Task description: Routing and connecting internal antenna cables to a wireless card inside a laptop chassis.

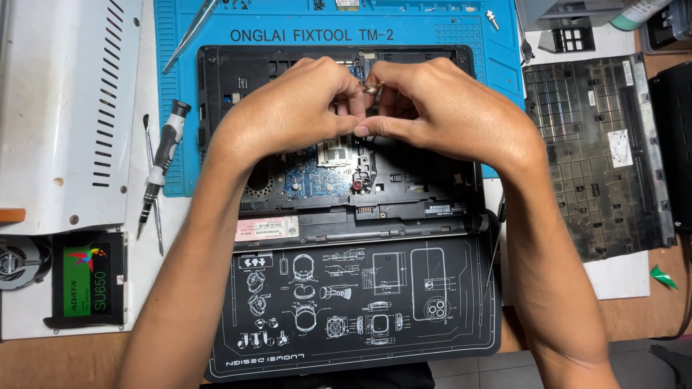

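An opened black laptop (432, 180) lies on a blue work mat (288, 32), its blue circuit board (306, 180) exposed. Both hands meet above its middle. My left hand (292, 108) and my right hand (440, 104) pinch a small metallic part (370, 89) between their fingertips, just above the board. The hands hide much of the laptop's upper interior.
A black mat with white line drawings (353, 302) lies in front. A screwdriver (162, 162) and thin tools lie left, tweezers (189, 32) at the top left. A boxed drive (88, 279) and a fan (21, 263) sit far left. A removed black cover (598, 151) lies right.
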